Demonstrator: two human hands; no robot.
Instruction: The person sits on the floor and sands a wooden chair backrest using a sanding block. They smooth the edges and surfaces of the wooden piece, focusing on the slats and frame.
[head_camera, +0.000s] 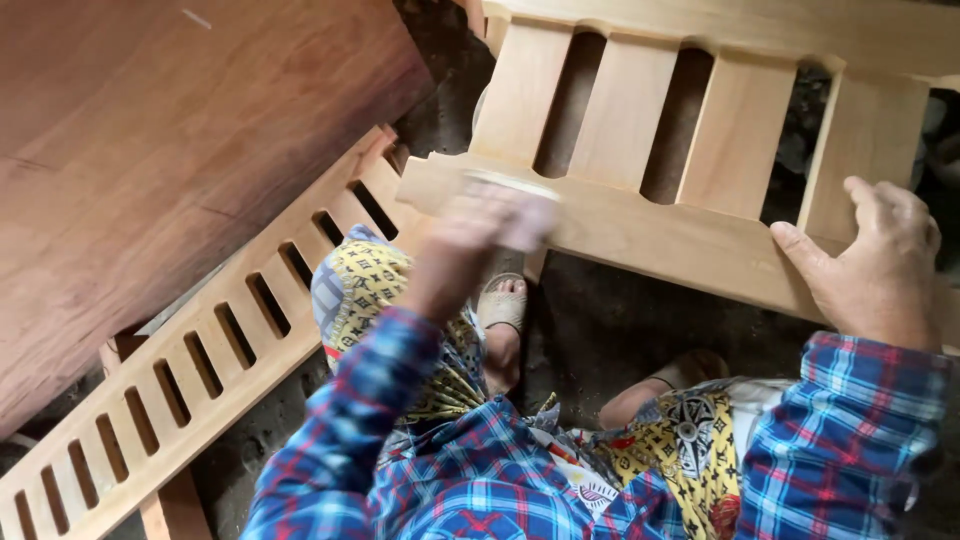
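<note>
A pale slatted wooden panel (640, 225) lies tilted in front of me, its lower rail crossing the middle of the view. My left hand (470, 240) is blurred by motion at the left end of that rail, pressing what looks like a small pale pad (520, 205) onto the wood. At the right end my right hand (880, 265) grips the rail, fingers over the top and thumb on the front face. Both arms wear blue plaid sleeves.
A second long slatted panel (200, 360) leans diagonally at lower left. Behind it stands a large reddish-brown board (150, 150). My sandalled feet (503, 305) rest on a dark dirt floor (610, 330) under the panel. Patterned yellow cloth covers my knees.
</note>
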